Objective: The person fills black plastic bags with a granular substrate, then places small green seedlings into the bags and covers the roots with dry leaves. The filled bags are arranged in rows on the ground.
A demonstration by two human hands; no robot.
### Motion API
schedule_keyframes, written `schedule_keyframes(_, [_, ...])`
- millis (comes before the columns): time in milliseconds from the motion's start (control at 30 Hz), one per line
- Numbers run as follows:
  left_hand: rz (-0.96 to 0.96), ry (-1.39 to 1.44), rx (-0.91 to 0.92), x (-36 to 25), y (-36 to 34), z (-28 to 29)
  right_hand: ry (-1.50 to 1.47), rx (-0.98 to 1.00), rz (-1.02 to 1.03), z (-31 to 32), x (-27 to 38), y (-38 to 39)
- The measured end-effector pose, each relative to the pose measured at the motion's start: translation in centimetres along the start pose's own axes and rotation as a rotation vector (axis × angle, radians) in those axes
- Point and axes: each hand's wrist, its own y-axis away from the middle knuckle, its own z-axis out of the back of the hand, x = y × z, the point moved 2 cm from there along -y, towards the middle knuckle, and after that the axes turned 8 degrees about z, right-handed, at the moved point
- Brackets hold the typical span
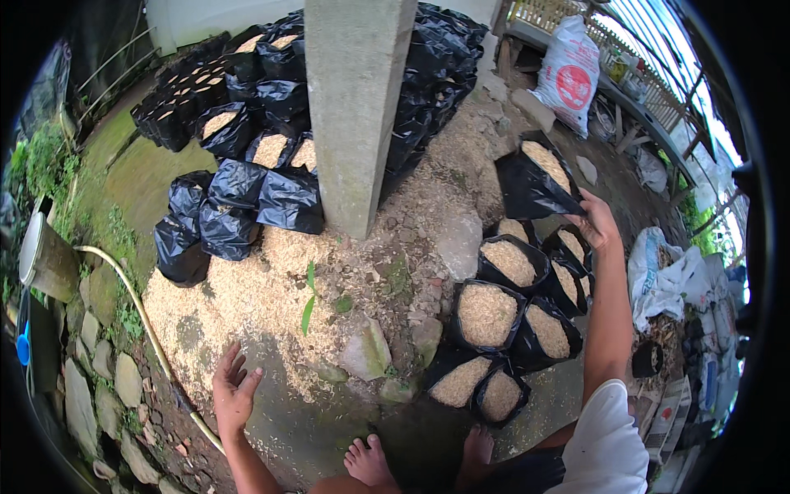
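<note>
Gripping hand: the right hand (599, 223) has its fingers closed on the near right corner of a filled black bag (525, 186), pinching the plastic; how deep the grip goes, I cannot tell.
Held bag: it is at the far end of the bag cluster (522, 317) on the person's right, tilted, its open mouth showing pale flaky filling (546, 165); whether anything bears its base, I can't make out from here.
Free hand: the left hand (235, 393) hangs near the edge of the loose pale heap (193, 306), fingers parted, holding nothing.
Bag step: by my reading, placing or shifting a filled bag at the cluster; one moment doesn't settle which.
Next move with the bag: it seems to call for an upright, well-supported base before the fingers let go, perhaps with the left hand steadying the other side.
Spill risk: a one-cornered hold on soft plastic could let the mouth sag and lose filling.
Post side: more black bags (288, 202) sit left of the concrete post (352, 115), apart from the cluster.
</note>
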Motion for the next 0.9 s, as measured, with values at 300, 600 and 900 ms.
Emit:
schedule_keyframes(300, [0.193,-0.57,-0.526,12.3,-3.2,2.5,0.13,-0.207,-0.396,10.5,-21.2,-6.5])
schedule_keyframes(600, [0.586,-0.58,-0.694,14.1,-11.6,3.9,0.825,0.17,0.67,-17.3,-5.5,5.7])
schedule_keyframes(900, [0.046,-0.345,-0.711,3.7,-17.2,-6.7,1.422,0.496,1.058,-54.5,-9.9,9.1])
